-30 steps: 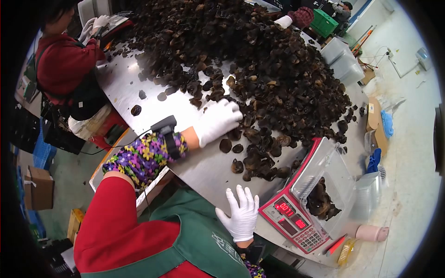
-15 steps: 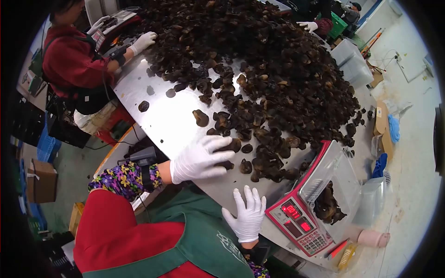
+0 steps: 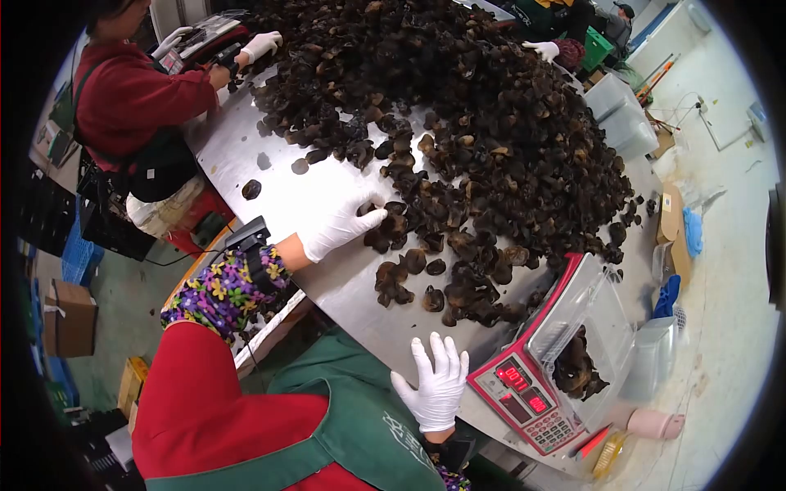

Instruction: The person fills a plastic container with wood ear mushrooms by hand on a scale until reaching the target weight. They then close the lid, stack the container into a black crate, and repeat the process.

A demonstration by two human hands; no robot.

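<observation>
My left hand [image 3: 340,225], in a white glove, reaches over the metal table to the near edge of the mushroom pile. Its thumb and fingers close around a brown wood ear mushroom [image 3: 373,201], partly hidden by the glove. Just beyond its fingertips lie more dark wood ear mushrooms [image 3: 389,229]. My right hand [image 3: 434,383], gloved too, is at the table's near edge with fingers spread and nothing in it. Beside it stands a red digital scale [image 3: 532,401] with lit red digits. A clear plastic container [image 3: 606,327] on the scale holds some wood ear mushrooms [image 3: 578,368].
A large heap of wood ear mushrooms [image 3: 491,123] covers much of the metal table [image 3: 282,196]. A co-worker in red [image 3: 135,94] works at the left, and another person's gloved hand [image 3: 542,51] is at the far side. Clear tubs [image 3: 622,119] stand along the right edge.
My left hand has moved up and away from the near loose pieces, and its spread fingers have closed on a mushroom. My right hand has barely moved. The co-worker's arm at left has shifted.
</observation>
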